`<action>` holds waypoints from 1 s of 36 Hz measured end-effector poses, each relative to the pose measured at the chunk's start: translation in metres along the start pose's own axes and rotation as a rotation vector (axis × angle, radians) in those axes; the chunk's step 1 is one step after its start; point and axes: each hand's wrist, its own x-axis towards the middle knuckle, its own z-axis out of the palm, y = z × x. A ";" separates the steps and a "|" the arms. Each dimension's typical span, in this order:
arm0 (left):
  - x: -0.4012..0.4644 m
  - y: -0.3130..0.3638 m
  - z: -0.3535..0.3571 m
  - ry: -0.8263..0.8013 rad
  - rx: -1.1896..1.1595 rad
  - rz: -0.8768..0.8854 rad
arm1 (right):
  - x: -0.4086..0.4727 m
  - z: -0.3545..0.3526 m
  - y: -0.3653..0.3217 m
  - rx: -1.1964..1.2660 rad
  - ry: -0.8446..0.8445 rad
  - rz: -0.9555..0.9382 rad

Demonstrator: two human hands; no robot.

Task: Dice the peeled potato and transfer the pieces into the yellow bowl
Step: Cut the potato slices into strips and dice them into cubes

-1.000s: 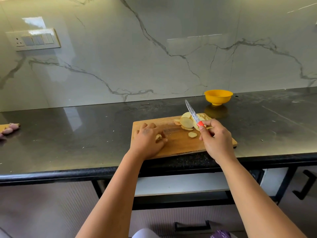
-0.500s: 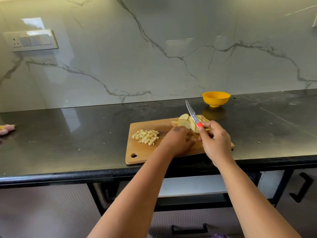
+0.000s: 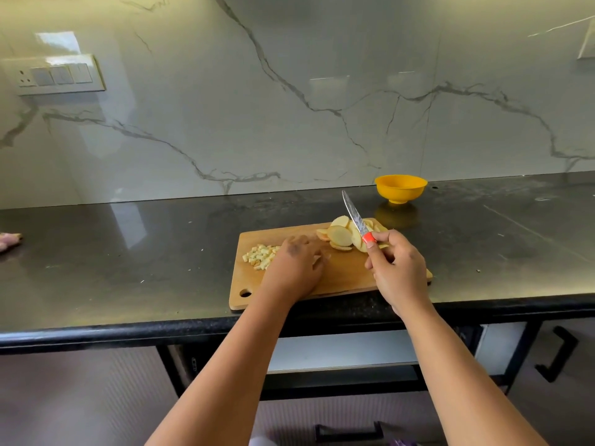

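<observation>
A dark counter (image 3: 128, 252) runs below a marble wall. At centre frame, one wooden cutting board (image 3: 341, 278) carries one pile of potato slices (image 3: 344, 235) and one heap of diced pieces (image 3: 259, 252). The left hand (image 3: 294, 268) rests between them, fingers loosely bent. Right of the slices, the right hand (image 3: 397, 272) grips one knife (image 3: 355, 217). One yellow bowl (image 3: 401, 188) stands behind.

1. There is one view only, from a wide-angle camera on the person's head; no second view shares the scene.
2. It looks forward and down over both forearms at the cutting board (image 3: 341, 275), which lies near, under the fingers of the left hand (image 3: 294, 268) and right hand (image 3: 397, 268).
3. Beyond the fingertips it faces the marble wall (image 3: 289, 91) square on.
4. Below the wrists the counter edge (image 3: 128, 333) and cabinet fronts show.
</observation>
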 end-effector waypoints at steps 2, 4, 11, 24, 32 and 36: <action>-0.005 0.000 -0.001 0.049 -0.017 0.007 | -0.003 -0.002 -0.004 -0.044 0.003 -0.025; -0.013 0.000 -0.003 0.073 -0.065 -0.030 | -0.009 -0.003 -0.008 -0.133 -0.015 -0.051; -0.023 -0.005 -0.002 0.107 -0.061 -0.039 | -0.038 -0.002 -0.037 -0.436 -0.292 -0.016; -0.027 -0.006 -0.009 -0.048 0.081 -0.010 | -0.043 -0.004 -0.065 -0.579 -0.346 0.019; -0.026 -0.006 -0.008 -0.044 0.104 0.006 | -0.042 0.006 -0.079 -0.685 -0.373 0.114; -0.025 -0.007 -0.007 -0.053 0.093 -0.016 | -0.045 0.022 -0.089 -0.773 -0.377 0.043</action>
